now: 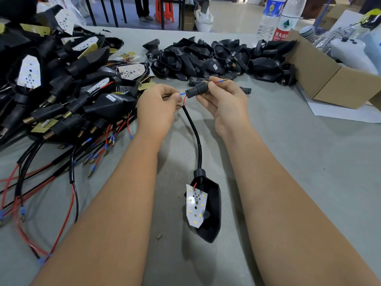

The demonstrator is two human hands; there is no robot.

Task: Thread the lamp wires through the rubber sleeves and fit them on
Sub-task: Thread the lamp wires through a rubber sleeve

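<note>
My right hand [224, 100] pinches a black rubber sleeve [196, 89] held level above the table. A red wire with a blue terminal [220, 81] sticks out of the sleeve's right end. My left hand [157, 107] pinches a second wire whose blue terminal [182, 93] sits at the sleeve's left mouth. From there a black cable [195, 135] curves down to a lamp [206, 209], a black housing with a white LED board, lying on the table between my forearms.
A heap of wired lamps [61, 83] fills the left side, with red and black leads [41, 176] trailing toward me. A pile of empty black housings and sleeves [216, 58] lies behind my hands. Right: a cardboard box [329, 79] and two bottles [278, 19].
</note>
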